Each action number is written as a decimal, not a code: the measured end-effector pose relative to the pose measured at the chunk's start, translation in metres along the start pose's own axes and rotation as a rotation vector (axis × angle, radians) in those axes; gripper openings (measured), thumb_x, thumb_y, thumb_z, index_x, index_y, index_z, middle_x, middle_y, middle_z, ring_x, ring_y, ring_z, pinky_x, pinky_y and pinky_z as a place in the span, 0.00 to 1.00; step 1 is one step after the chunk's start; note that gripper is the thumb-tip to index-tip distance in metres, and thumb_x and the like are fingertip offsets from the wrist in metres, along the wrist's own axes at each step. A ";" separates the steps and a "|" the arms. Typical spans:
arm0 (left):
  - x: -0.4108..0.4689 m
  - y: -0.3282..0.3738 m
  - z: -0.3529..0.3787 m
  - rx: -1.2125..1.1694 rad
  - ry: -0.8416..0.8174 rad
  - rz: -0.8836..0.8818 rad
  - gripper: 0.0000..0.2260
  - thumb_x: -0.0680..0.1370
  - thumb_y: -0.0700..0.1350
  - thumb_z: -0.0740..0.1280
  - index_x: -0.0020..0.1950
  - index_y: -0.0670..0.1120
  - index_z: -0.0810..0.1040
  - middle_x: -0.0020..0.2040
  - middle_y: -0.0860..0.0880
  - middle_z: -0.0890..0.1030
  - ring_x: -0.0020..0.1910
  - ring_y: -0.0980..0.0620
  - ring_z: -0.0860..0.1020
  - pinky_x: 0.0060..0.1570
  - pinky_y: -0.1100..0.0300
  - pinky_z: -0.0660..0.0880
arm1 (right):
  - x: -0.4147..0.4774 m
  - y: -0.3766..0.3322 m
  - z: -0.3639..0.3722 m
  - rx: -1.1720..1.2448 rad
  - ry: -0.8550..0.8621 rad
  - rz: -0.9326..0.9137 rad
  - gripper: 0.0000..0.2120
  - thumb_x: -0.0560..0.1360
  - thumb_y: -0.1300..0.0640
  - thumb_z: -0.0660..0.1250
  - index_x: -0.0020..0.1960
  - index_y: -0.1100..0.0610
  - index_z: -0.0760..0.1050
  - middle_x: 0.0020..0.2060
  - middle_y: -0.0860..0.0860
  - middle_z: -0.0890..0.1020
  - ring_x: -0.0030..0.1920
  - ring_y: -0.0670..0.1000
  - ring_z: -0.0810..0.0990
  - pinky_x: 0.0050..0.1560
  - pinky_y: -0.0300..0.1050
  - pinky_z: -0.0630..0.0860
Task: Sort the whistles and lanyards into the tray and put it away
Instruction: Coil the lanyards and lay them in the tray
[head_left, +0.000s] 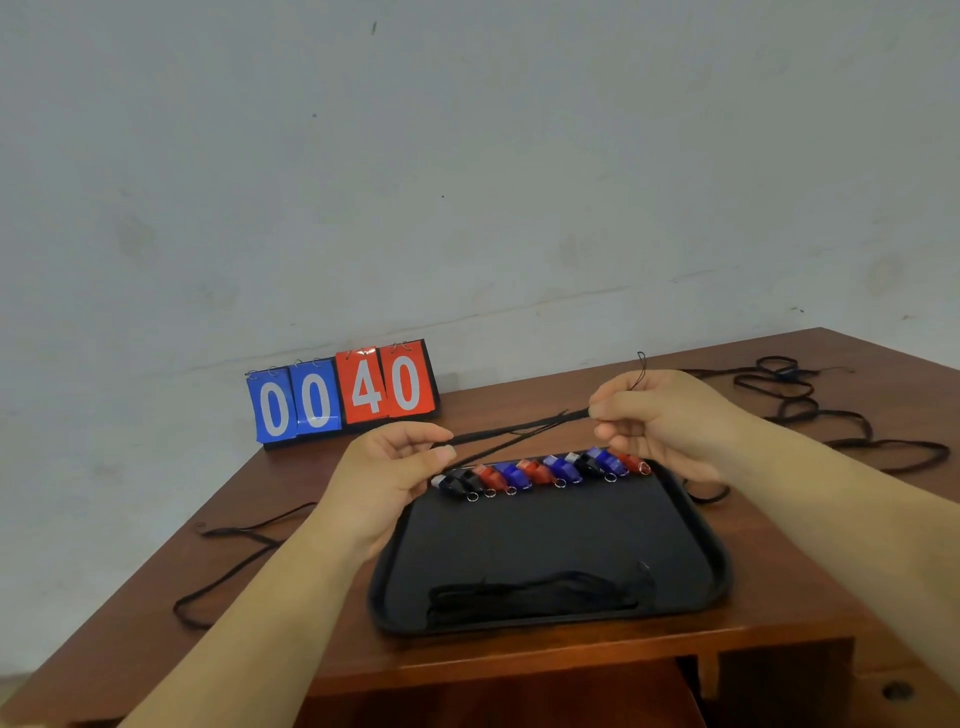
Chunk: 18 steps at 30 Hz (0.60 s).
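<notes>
A black tray (691, 530) lies on the wooden table. Along its far edge runs a row of several whistles (540, 473) in black, red and blue. A bundle of folded black lanyards (535, 592) rests near the tray's front edge. Above the whistles I hold a black lanyard (514, 431) folded and stretched between both hands. My left hand (400, 467) pinches its left end. My right hand (660, 415) pinches the other end, with a thin loop sticking up above the fingers.
A flip scoreboard (343, 395) reading 00 and 40 stands at the table's back edge by the wall. Loose black lanyards (810, 405) sprawl on the table at the right, and another lanyard (234, 561) trails on the left. An open shelf (498, 696) sits below the tabletop.
</notes>
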<state>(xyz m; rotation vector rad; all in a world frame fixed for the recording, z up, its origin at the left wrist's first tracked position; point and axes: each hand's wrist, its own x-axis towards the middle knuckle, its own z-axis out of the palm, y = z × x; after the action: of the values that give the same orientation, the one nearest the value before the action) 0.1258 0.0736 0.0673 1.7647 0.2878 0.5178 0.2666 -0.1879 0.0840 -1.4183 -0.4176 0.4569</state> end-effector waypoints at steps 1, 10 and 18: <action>0.000 -0.002 0.000 0.029 0.006 0.003 0.10 0.75 0.38 0.75 0.47 0.54 0.88 0.43 0.47 0.87 0.47 0.43 0.83 0.60 0.38 0.78 | 0.001 0.002 0.001 -0.006 0.006 0.005 0.04 0.76 0.68 0.71 0.45 0.60 0.81 0.33 0.54 0.83 0.33 0.48 0.84 0.33 0.38 0.80; -0.001 -0.027 0.003 0.211 0.010 -0.069 0.07 0.76 0.39 0.76 0.51 0.50 0.87 0.45 0.50 0.88 0.46 0.52 0.87 0.49 0.58 0.81 | 0.012 0.036 -0.004 -0.343 -0.027 0.071 0.02 0.76 0.66 0.72 0.49 0.62 0.82 0.36 0.56 0.86 0.38 0.50 0.86 0.41 0.42 0.81; -0.001 -0.057 -0.003 0.563 -0.154 -0.038 0.04 0.76 0.41 0.77 0.47 0.50 0.86 0.40 0.52 0.88 0.40 0.56 0.86 0.42 0.70 0.77 | 0.016 0.062 -0.006 -0.845 -0.204 0.068 0.03 0.75 0.62 0.73 0.47 0.57 0.85 0.38 0.53 0.88 0.36 0.46 0.86 0.37 0.34 0.78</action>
<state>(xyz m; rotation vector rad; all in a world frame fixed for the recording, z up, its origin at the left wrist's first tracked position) 0.1277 0.0906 0.0128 2.3260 0.3830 0.2817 0.2795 -0.1783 0.0217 -2.2138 -0.7859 0.5067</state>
